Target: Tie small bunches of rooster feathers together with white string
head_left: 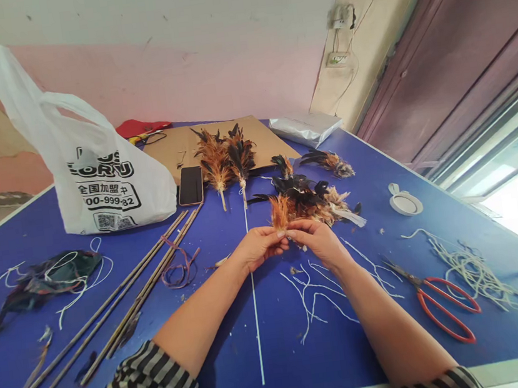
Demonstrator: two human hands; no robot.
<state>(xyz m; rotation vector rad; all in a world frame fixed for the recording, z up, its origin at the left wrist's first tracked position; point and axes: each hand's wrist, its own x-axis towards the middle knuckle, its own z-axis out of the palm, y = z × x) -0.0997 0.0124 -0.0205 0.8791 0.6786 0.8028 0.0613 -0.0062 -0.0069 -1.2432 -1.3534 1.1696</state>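
Observation:
My left hand (pixel 265 247) and my right hand (pixel 314 242) meet at the middle of the blue table (pixel 222 356), fingers pinched together on the base of a small orange feather bunch (pixel 280 210). The feathers point up and away from me. Just behind lies a loose pile of black and brown feathers (pixel 303 190). Two finished-looking feather bundles, one brown (pixel 215 161) and one darker (pixel 241 158), lie farther back with their stems toward me. Short pieces of white string (pixel 316 297) are scattered below my right hand.
A white plastic bag (pixel 109 168) stands at the left, beside a phone (pixel 191 186). Thin sticks (pixel 125 298) lie front left. Red-handled scissors (pixel 447 306), tangled cord (pixel 474 271) and a roll of tape (pixel 405 201) are at the right. Cardboard (pixel 173 151) lies behind.

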